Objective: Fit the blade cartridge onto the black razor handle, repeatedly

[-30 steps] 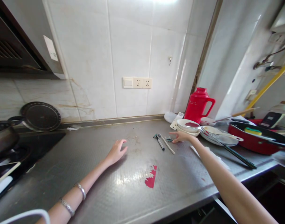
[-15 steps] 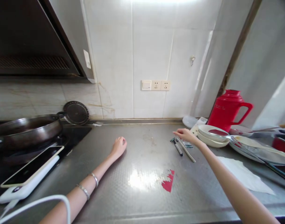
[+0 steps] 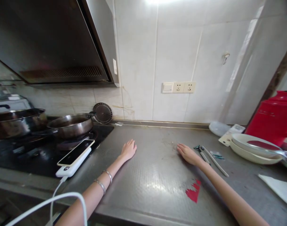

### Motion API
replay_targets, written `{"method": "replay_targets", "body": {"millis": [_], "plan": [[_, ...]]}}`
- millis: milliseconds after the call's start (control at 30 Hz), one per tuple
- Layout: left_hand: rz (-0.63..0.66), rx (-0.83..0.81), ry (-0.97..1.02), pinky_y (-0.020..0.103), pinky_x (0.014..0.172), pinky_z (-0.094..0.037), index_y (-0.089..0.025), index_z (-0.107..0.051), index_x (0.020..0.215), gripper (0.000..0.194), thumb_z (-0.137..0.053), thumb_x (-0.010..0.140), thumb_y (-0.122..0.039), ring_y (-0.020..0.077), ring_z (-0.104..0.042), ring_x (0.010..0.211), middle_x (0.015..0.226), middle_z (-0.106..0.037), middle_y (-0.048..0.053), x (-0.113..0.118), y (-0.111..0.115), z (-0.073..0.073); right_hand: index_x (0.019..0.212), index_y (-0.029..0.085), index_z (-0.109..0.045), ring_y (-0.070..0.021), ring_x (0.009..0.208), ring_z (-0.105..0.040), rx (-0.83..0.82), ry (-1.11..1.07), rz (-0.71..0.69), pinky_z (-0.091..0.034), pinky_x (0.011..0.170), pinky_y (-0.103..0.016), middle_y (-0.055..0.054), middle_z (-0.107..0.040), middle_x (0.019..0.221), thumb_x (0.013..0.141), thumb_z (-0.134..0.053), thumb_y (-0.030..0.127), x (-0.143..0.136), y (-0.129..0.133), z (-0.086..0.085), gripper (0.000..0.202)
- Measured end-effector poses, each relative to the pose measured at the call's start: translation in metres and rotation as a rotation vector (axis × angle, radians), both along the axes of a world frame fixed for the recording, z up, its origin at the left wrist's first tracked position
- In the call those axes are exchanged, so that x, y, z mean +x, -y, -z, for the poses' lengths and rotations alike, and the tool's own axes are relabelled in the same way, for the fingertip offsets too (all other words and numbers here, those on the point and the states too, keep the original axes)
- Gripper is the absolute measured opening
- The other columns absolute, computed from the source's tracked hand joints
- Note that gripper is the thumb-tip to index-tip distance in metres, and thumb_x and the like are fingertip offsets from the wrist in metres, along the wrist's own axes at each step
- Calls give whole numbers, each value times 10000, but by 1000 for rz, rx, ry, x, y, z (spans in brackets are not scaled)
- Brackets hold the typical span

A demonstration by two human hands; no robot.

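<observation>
My left hand (image 3: 129, 149) lies palm down on the steel counter (image 3: 155, 175), its fingers stretched out and nothing in it. Opposite, my right hand (image 3: 187, 153) also rests on the counter with extended fingers and holds nothing. Just right of it lies a razor (image 3: 203, 155) with a dark head. Beside the razor is a long, slightly curved pale stick (image 3: 215, 161). A small clear packet with teal pieces (image 3: 217, 155) sits farther right. Nearer to me, a torn red patch (image 3: 193, 191) shows on the counter.
At left, a phone (image 3: 76, 153) lies on a white power bank (image 3: 74, 166) with a cable, by the black stove. Two pans (image 3: 72, 125) (image 3: 19, 122) stand there. To the right are stacked white dishes (image 3: 251, 153), a red thermos (image 3: 271, 117) and white paper (image 3: 278, 188).
The view has swung left. My right hand has come away from above the razor and packet, leftward and down onto the counter. My left hand has uncurled and flattened.
</observation>
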State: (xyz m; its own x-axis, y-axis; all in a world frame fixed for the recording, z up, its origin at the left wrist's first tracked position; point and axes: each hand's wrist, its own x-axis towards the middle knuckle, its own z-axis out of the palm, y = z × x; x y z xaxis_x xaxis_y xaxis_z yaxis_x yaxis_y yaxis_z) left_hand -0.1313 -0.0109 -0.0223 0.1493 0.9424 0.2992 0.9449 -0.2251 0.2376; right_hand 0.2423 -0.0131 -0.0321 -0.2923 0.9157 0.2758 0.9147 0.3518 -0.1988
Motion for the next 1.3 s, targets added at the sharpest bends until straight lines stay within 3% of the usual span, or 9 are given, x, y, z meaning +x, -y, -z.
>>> {"method": "replay_targets", "body": {"millis": [200, 500, 933, 1300], "plan": [[-21, -36, -121, 405, 1020, -290, -138, -463, 1251, 456, -268, 893, -341, 228, -342, 1282, 1377, -406, 114, 1, -3, 4, 1199, 51, -543, -243, 1198, -450, 62, 32, 29, -319, 1021, -355, -184, -494, 1283, 894, -273, 316, 7, 4, 16, 486], [-12, -28, -118, 399, 1025, -292, -120, -480, 1251, 470, -284, 881, -333, 230, -356, 1273, 1365, -421, 115, -1, -7, 5, 1164, 72, -578, -243, 1183, -468, 91, -50, 29, -317, 1026, -362, -175, -516, 1263, 873, -325, 275, 7, 8, 14, 437], [-1, -43, -92, 404, 1032, -289, -105, -479, 1254, 474, -308, 872, -328, 239, -348, 1278, 1366, -416, 129, -2, -6, 2, 1183, 43, -557, -240, 1191, -458, 64, 17, 35, -311, 1026, -342, -179, -504, 1276, 879, -311, 264, 7, 8, 11, 449], [-7, -49, -105, 394, 1036, -283, -131, -472, 1264, 475, -298, 875, -341, 229, -339, 1285, 1378, -403, 112, -2, -5, 1, 1164, 84, -575, -232, 1183, -466, 79, 4, 40, -326, 1011, -341, -162, -517, 1268, 875, -319, 257, 5, 10, 9, 423]]}}
